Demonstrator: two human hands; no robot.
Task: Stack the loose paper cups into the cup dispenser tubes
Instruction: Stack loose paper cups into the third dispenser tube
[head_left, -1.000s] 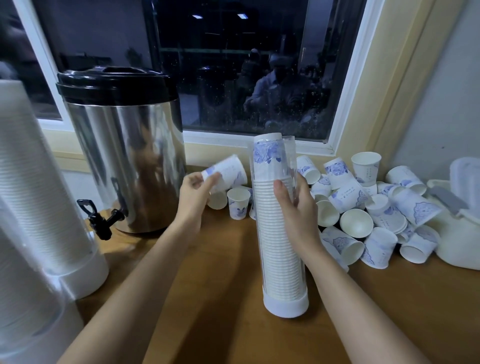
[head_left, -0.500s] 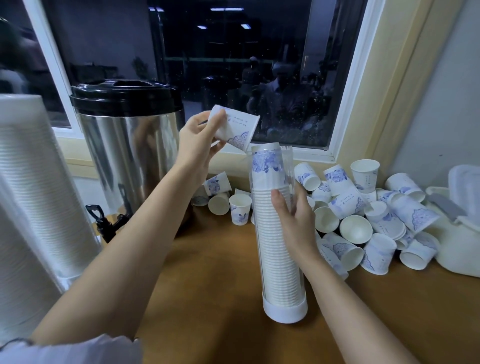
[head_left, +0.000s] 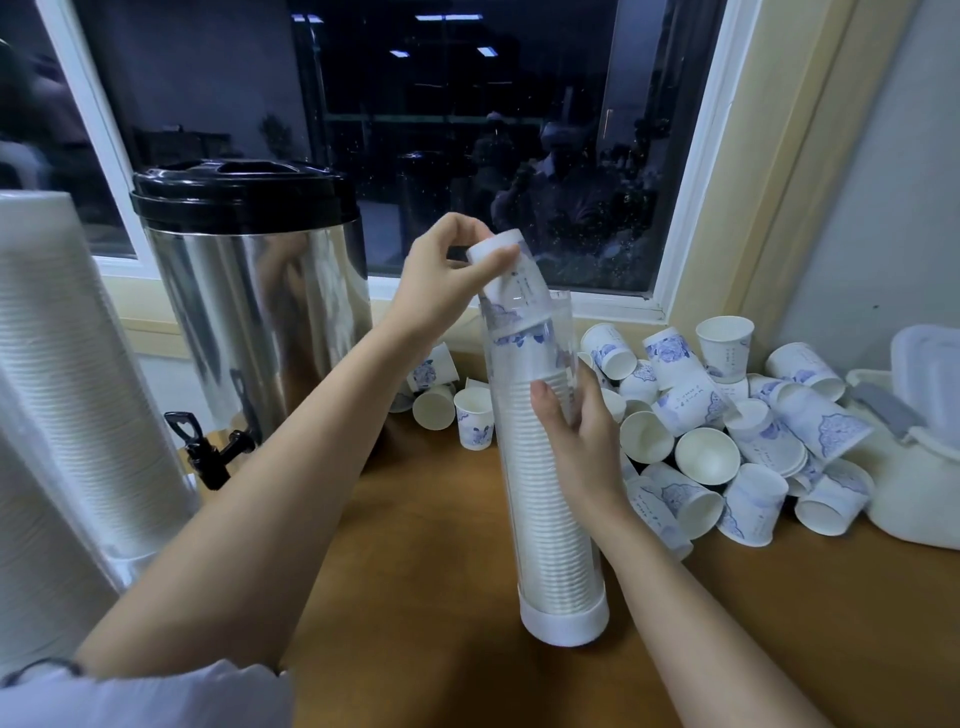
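Note:
A clear dispenser tube (head_left: 550, 519) stands upright on the wooden counter, filled almost to its rim with stacked white paper cups. My right hand (head_left: 576, 441) grips the tube at mid-height. My left hand (head_left: 447, 280) pinches an upside-down blue-patterned paper cup (head_left: 511, 283) by its base, tilted, with its mouth partly inside the tube's open top. A pile of loose paper cups (head_left: 727, 431) lies to the right of the tube, and a few more loose cups (head_left: 457, 400) sit behind it.
A steel drinks urn (head_left: 254, 301) with a black lid and tap stands at the left rear. Tall wrapped cup stacks (head_left: 62, 395) fill the left edge. A white lidded container (head_left: 919, 447) sits at the far right. The window is directly behind.
My left hand carried the cup from above the tube's left down onto its top, and the cup's mouth now enters the tube. My right hand kept its hold on the tube.

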